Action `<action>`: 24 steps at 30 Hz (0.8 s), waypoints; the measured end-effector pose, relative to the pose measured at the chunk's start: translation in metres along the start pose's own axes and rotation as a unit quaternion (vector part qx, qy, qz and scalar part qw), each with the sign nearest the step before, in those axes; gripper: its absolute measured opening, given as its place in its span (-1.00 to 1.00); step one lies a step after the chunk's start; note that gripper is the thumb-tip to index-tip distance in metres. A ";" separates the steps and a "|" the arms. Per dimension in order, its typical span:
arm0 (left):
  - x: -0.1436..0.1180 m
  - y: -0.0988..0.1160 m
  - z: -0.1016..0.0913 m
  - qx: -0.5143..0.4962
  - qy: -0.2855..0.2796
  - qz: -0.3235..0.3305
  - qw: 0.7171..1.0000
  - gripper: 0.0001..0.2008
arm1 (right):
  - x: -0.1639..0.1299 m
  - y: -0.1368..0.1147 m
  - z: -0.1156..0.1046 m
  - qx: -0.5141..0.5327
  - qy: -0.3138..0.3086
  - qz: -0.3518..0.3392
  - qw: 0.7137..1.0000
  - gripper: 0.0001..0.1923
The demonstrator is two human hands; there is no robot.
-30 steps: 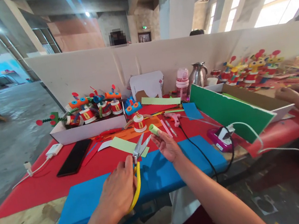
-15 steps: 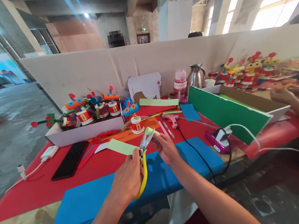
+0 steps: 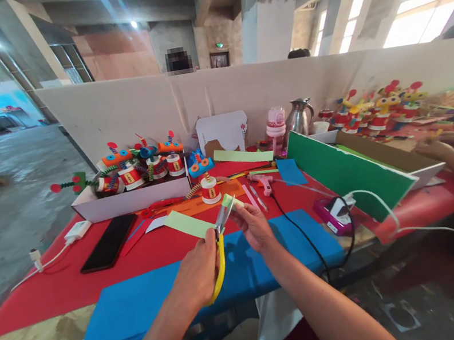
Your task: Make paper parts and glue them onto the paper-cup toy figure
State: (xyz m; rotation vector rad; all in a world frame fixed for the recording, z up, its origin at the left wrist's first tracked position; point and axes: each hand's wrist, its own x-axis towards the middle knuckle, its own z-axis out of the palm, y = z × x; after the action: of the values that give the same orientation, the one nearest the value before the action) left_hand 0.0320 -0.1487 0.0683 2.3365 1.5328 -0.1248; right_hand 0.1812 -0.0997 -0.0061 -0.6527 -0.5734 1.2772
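At the left of the frame, a white charger with its cable point(image 3: 73, 233) and a black smartphone point(image 3: 108, 242) lie on the red-covered worktop point(image 3: 55, 286). Behind them, left of centre, a white cardboard tray point(image 3: 133, 198) holds colourful paper-cup robot figures point(image 3: 143, 165). In the lower centre, the left hand point(image 3: 196, 274) has its grip closed around the yellow handles of a pair of scissors point(image 3: 220, 242); the metal blades point up and to the right and meet a small light-green paper piece point(image 3: 231, 201). That piece is pinched by the fingertips of the right hand point(image 3: 256, 226), just right of centre, above a blue foam sheet point(image 3: 242, 260). A light-green paper strip point(image 3: 188, 223) lies just left of the blades. Further right stand a pink glue gun point(image 3: 262, 181), a leaning green board point(image 3: 347, 173) and a steel kettle point(image 3: 300, 116). At the right edge, another person's hands point(image 3: 449, 145) rest on the worktop.
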 end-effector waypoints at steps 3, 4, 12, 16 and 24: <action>0.000 0.000 0.002 -0.003 -0.002 -0.001 1.000 -0.81 | 0.001 0.001 -0.001 0.004 0.005 0.003 1.000 -0.75; 0.001 -0.001 0.003 -0.006 0.000 0.000 1.000 -0.81 | 0.001 0.002 -0.001 0.003 0.005 0.005 1.000 -0.75; 0.001 -0.006 0.008 -0.022 -0.001 0.007 1.000 -0.78 | 0.004 0.004 -0.003 -0.004 0.004 0.011 1.000 -0.77; -0.001 -0.006 0.010 -0.075 -0.008 0.009 0.997 -0.74 | 0.005 0.006 -0.005 -0.005 0.016 0.010 1.000 -0.79; -0.002 -0.014 0.020 -0.253 -0.012 -0.006 0.967 -0.57 | 0.002 0.005 -0.001 -0.037 0.014 -0.014 0.999 -0.74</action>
State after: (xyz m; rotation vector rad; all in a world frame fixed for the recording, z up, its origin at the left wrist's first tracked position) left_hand 0.0214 -0.1519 0.0464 1.9122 1.3694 0.2127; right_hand 0.1793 -0.0970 -0.0105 -0.7202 -0.6060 1.2226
